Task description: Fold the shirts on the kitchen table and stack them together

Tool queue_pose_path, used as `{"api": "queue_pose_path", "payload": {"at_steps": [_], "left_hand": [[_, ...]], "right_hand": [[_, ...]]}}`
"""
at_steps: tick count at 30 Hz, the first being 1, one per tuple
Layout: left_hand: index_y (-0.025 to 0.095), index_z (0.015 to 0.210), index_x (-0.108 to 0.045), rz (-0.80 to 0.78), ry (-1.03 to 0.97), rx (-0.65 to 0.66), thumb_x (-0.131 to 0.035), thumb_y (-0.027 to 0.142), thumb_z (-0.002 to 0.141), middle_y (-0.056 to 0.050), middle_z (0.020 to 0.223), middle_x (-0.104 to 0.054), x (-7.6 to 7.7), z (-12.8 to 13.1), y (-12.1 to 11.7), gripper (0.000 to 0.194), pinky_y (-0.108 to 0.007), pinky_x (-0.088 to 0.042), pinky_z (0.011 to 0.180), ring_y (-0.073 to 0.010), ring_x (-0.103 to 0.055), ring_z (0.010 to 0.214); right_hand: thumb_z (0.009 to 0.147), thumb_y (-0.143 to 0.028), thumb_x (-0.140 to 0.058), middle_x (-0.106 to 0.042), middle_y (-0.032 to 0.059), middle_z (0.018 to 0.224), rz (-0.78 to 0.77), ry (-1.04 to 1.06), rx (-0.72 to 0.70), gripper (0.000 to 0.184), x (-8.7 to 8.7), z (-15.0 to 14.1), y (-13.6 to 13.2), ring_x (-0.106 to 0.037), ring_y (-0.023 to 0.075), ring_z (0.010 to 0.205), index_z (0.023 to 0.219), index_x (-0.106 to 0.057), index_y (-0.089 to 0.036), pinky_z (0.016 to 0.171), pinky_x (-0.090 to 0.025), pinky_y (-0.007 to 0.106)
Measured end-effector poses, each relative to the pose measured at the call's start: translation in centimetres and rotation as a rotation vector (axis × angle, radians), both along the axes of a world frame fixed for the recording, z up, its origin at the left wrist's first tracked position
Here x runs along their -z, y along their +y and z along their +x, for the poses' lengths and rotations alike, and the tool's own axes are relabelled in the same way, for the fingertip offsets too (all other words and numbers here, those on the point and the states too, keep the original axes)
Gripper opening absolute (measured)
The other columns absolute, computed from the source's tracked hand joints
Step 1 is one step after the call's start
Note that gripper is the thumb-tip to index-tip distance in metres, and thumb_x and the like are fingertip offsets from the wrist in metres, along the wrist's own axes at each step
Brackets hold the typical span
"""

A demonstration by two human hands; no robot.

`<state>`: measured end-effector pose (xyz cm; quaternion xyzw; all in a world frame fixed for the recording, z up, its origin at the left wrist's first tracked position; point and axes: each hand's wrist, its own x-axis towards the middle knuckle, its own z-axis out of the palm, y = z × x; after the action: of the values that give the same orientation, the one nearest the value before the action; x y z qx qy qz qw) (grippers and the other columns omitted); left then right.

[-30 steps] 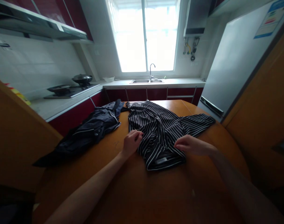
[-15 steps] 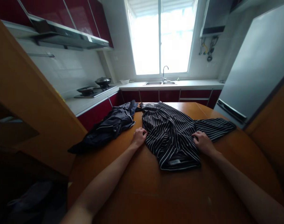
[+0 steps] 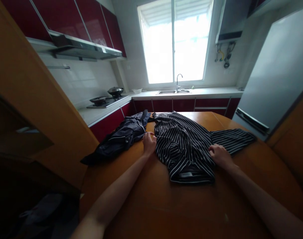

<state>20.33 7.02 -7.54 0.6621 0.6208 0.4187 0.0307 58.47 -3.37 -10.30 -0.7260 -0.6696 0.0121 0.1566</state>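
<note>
Two bare hands work at a striped shirt [image 3: 185, 142] laid out on a brown worktop [image 3: 146, 202] in a kitchen, seen from the head camera. The black garment with white stripes lies at the middle of the worktop, its collar end toward the person, a pale label [image 3: 185, 174] showing inside the neck and one sleeve [image 3: 232, 139] stretched out to the right. The left hand [image 3: 149, 143] is at the shirt's left edge, fingers bent; the right hand [image 3: 221, 156] is at the opposite edge, just below the sleeve, fingers curled. Whether either hand's fingers are clamped on the cloth cannot be told. A dark garment [image 3: 124, 134] with white piping lies rumpled to the left, just beside the left hand. Beyond, a steel sink [image 3: 166, 92] sits below a bright window [image 3: 159, 49], with two pans on a hob [image 3: 108, 102] at left and a refrigerator [image 3: 278, 69] at right.
</note>
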Motion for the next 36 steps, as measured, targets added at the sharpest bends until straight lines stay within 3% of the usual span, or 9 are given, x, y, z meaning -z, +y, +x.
{"api": "queue_pose_path", "payload": {"at_steps": [4, 8, 11, 15, 22, 25, 28, 33, 36], "left_hand": [[0.019, 0.107, -0.066, -0.053, 0.136, 0.248, -0.059, 0.02, 0.089, -0.007, 0.112, -0.069, -2.9, 3.8, 2.4, 0.019, -0.032, -0.047, 0.1, -0.021, -0.063, 0.109], [0.02, 0.088, -0.075, -0.215, 0.255, 0.34, -0.069, 0.023, 0.083, -0.007, 0.099, -0.075, -4.2, 9.0, 6.7, 0.009, -0.028, -0.048, 0.095, -0.0224, -0.068, 0.102], [0.02, 0.077, -0.076, -0.321, 0.297, 0.317, -0.07, 0.022, 0.081, -0.007, 0.087, -0.077, -3.8, 12.0, 9.6, 0.007, -0.026, -0.049, 0.089, -0.0222, -0.071, 0.094], [0.02, 0.084, -0.077, -0.369, 0.32, 0.279, -0.07, 0.022, 0.082, -0.007, 0.095, -0.077, -2.4, 13.8, 12.0, 0.008, -0.025, -0.048, 0.093, -0.0214, -0.07, 0.099], [0.021, 0.12, -0.071, -0.361, 0.351, 0.238, -0.07, 0.013, 0.078, -0.01, 0.118, -0.071, -0.6, 13.5, 13.6, 0.043, -0.027, -0.05, 0.093, -0.021, -0.068, 0.105], [0.021, 0.107, -0.077, -0.344, 0.373, 0.244, -0.068, 0.01, 0.075, -0.009, 0.112, -0.072, -1.9, 11.8, 13.6, 0.035, -0.026, -0.05, 0.091, -0.0213, -0.069, 0.099], [0.018, 0.103, -0.079, -0.269, 0.395, 0.178, -0.058, 0.012, 0.081, -0.01, 0.112, -0.07, -5.1, 7.8, 12.9, 0.031, -0.027, -0.049, 0.094, -0.0222, -0.067, 0.099], [0.007, 0.122, -0.068, -0.089, 0.431, -0.051, -0.037, 0.014, 0.089, -0.018, 0.118, -0.059, -10.2, -3.8, 8.9, 0.046, -0.039, -0.047, 0.1, -0.0289, -0.06, 0.109], [0.008, 0.107, -0.071, -0.023, 0.449, -0.275, -0.042, 0.022, 0.088, -0.017, 0.107, -0.057, -9.6, -11.5, 5.3, 0.037, -0.041, -0.051, 0.09, -0.0296, -0.061, 0.093]], "right_hand": [[0.093, -0.02, -0.046, -0.067, 0.0109, 0.105, -0.002, -0.006, 0.01, 0.024, -0.4, -0.5, -0.3, -0.058, 0.0252, 0.101, 0.095, -0.07, -0.017, 0.086, -0.039, 0.033], [0.096, -0.023, -0.046, -0.066, 0.0114, 0.107, 0.002, 0.004, 0.002, 0.025, -0.7, -0.5, -0.6, -0.057, 0.0256, 0.104, 0.096, -0.07, -0.017, 0.088, -0.039, 0.033], [0.098, -0.027, -0.046, -0.066, 0.0111, 0.107, 0.009, 0.023, -0.025, 0.026, -0.9, -0.4, -0.8, -0.057, 0.0257, 0.104, 0.097, -0.071, -0.018, 0.088, -0.039, 0.032], [0.098, -0.027, -0.048, -0.066, 0.01, 0.105, 0.001, 0.039, -0.038, 0.024, -1.0, -0.2, -0.6, -0.058, 0.0238, 0.101, 0.097, -0.071, -0.018, 0.088, -0.038, 0.031], [0.097, -0.025, -0.05, -0.067, 0.0096, 0.103, 0.0, 0.038, -0.029, 0.019, -1.1, -0.4, 0.0, -0.057, 0.0239, 0.101, 0.095, -0.068, -0.019, 0.087, -0.038, 0.031], [0.097, -0.026, -0.05, -0.068, 0.0093, 0.102, 0.0, 0.038, -0.022, 0.02, -1.0, -0.4, 0.1, -0.058, 0.0238, 0.1, 0.095, -0.068, -0.019, 0.086, -0.038, 0.031], [0.097, -0.026, -0.051, -0.068, 0.0095, 0.102, 0.008, 0.047, -0.017, 0.019, -0.9, -0.3, 0.1, -0.058, 0.0237, 0.1, 0.096, -0.068, -0.019, 0.086, -0.038, 0.031], [0.096, -0.022, -0.048, -0.068, 0.0094, 0.097, 0.097, 0.127, -0.014, 0.021, -1.0, -1.0, 0.0, -0.06, 0.0222, 0.095, 0.089, -0.068, -0.018, 0.083, -0.04, 0.03], [0.096, -0.021, -0.048, -0.068, 0.0082, 0.095, 0.208, 0.183, -0.037, 0.022, -1.2, -2.0, -0.1, -0.061, 0.0209, 0.092, 0.088, -0.068, -0.019, 0.083, -0.04, 0.029]]}}
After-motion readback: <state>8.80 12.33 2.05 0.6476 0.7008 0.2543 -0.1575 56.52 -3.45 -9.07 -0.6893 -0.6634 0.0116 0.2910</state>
